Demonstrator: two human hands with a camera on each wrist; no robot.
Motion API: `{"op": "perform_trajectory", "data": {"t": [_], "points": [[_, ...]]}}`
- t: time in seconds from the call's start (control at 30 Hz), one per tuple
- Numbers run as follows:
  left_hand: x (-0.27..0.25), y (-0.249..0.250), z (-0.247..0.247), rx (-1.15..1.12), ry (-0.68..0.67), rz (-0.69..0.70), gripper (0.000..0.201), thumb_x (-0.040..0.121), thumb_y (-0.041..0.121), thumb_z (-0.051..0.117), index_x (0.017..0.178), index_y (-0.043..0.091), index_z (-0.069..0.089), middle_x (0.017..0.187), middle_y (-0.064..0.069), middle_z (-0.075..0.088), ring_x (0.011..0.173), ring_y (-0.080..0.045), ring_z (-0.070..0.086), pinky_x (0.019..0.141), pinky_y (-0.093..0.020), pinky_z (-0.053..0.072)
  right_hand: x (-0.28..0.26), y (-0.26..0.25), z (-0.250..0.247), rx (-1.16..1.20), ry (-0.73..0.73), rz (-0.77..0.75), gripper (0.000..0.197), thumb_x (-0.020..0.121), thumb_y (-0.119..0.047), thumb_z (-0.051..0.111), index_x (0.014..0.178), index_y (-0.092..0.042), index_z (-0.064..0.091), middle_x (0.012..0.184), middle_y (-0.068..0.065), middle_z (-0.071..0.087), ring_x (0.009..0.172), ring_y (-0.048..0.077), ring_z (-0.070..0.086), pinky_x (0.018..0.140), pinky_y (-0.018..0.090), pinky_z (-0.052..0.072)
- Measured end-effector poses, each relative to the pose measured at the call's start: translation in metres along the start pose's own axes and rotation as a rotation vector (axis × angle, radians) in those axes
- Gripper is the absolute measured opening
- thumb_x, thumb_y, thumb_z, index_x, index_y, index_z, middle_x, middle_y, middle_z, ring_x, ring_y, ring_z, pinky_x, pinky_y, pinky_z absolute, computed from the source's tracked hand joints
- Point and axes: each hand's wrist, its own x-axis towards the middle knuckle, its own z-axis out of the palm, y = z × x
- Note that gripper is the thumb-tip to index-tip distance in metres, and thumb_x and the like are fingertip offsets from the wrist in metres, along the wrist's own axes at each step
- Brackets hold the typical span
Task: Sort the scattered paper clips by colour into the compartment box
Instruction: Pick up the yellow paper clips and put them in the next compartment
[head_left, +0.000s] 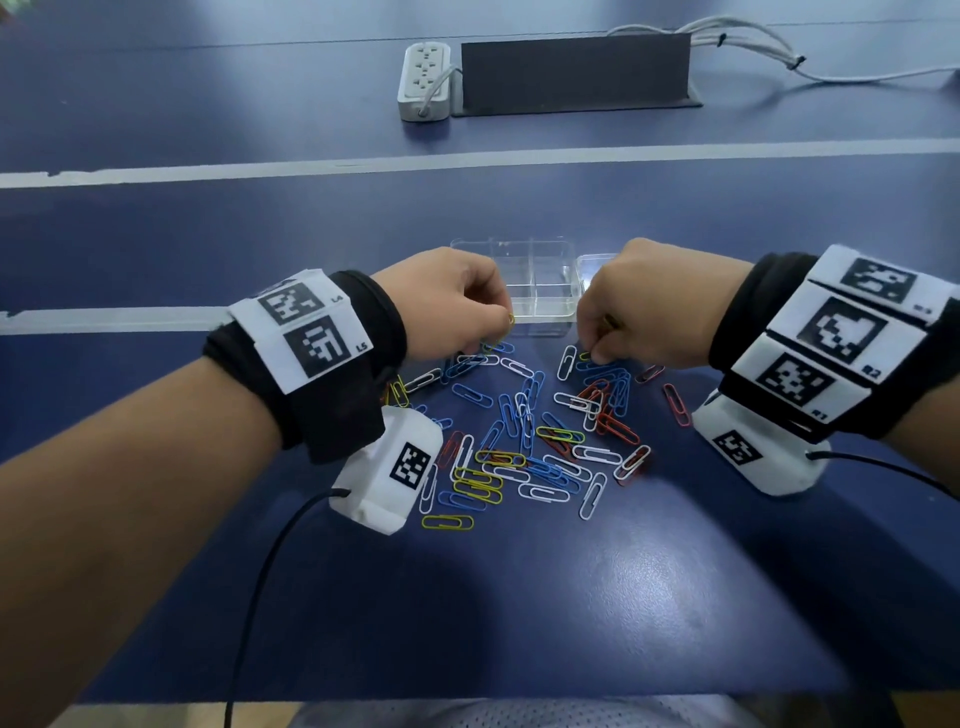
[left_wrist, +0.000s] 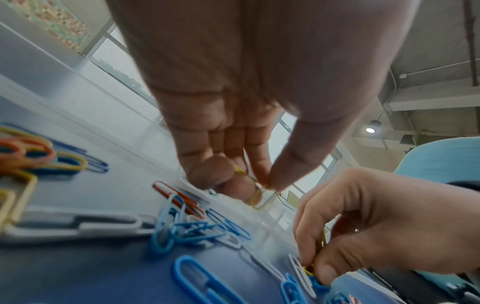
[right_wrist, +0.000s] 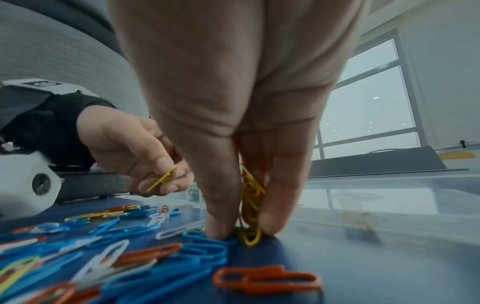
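Note:
Blue, white, red and yellow paper clips (head_left: 530, 441) lie scattered on the blue table. Just behind them stands the clear compartment box (head_left: 535, 280); I cannot make out anything inside it. My left hand (head_left: 498, 332) hovers at the pile's far left edge and pinches yellow clips (left_wrist: 259, 193) between thumb and fingers. My right hand (head_left: 597, 348) presses its fingertips onto the table at the pile's far right and holds a bunch of yellow clips (right_wrist: 250, 205) between thumb and fingers.
A second clear lid or box (head_left: 595, 262) stands right of the compartment box, partly behind my right hand. At the far side are a white power strip (head_left: 426, 78), a dark upright panel (head_left: 576, 73) and white cables (head_left: 753, 47). White tape lines (head_left: 467, 161) cross the table.

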Motion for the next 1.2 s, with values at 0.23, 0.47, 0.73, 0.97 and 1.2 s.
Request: {"op": "perform_trajectory", "data": {"t": [0.23,0.47,0.73,0.97,1.2], "points": [[0.009,0.013,-0.010,0.188,0.188,0.159,0.013,0.081,0.011,0.056,0.083,0.023,0.061,0.073,0.004,0.063,0.058,-0.003,0.051,0.063,-0.017,0.043,-0.003,-0.004,0.000,-0.012,0.007,0.021,0.024,0.079,-0.016,0.058,0.099,-0.027,0.067,0.075,-0.010,0.053,0.080,0.016,0.047,0.058,0.021,0.035],[0.023,0.032,-0.007,0.423,0.238,0.223,0.027,0.082,0.007,0.050,0.098,0.018,0.069,0.091,-0.002,0.071,0.080,-0.015,0.059,0.081,-0.024,0.047,-0.006,-0.004,0.000,0.052,0.005,0.025,0.027,0.079,-0.014,0.058,0.097,-0.029,0.070,0.065,-0.013,0.052,0.075,0.017,0.051,0.058,0.017,0.042],[0.019,0.028,-0.002,0.439,0.186,0.204,0.032,0.082,0.008,0.048,0.103,0.022,0.068,0.100,-0.003,0.071,0.094,-0.022,0.064,0.092,-0.034,0.049,-0.002,0.001,-0.010,0.132,0.050,0.046,0.018,0.078,-0.012,0.067,0.092,-0.021,0.076,0.058,-0.009,0.061,0.063,0.011,0.053,0.081,0.029,0.053],[0.008,0.026,-0.005,0.372,0.170,0.248,0.026,0.083,0.011,0.053,0.103,0.022,0.067,0.090,0.005,0.068,0.087,-0.015,0.064,0.087,-0.024,0.048,-0.002,-0.007,-0.006,0.091,-0.007,-0.006,0.020,0.078,-0.014,0.069,0.093,-0.025,0.076,0.069,-0.008,0.063,0.072,0.011,0.055,0.078,0.025,0.051],[0.003,0.018,-0.015,0.357,0.244,0.271,0.022,0.082,0.015,0.055,0.098,0.024,0.068,0.079,0.007,0.064,0.075,-0.011,0.058,0.078,-0.019,0.042,-0.002,-0.010,-0.003,0.013,-0.003,0.005,0.022,0.079,-0.013,0.064,0.093,-0.026,0.075,0.077,-0.004,0.064,0.087,0.023,0.064,0.066,0.024,0.047]]}}
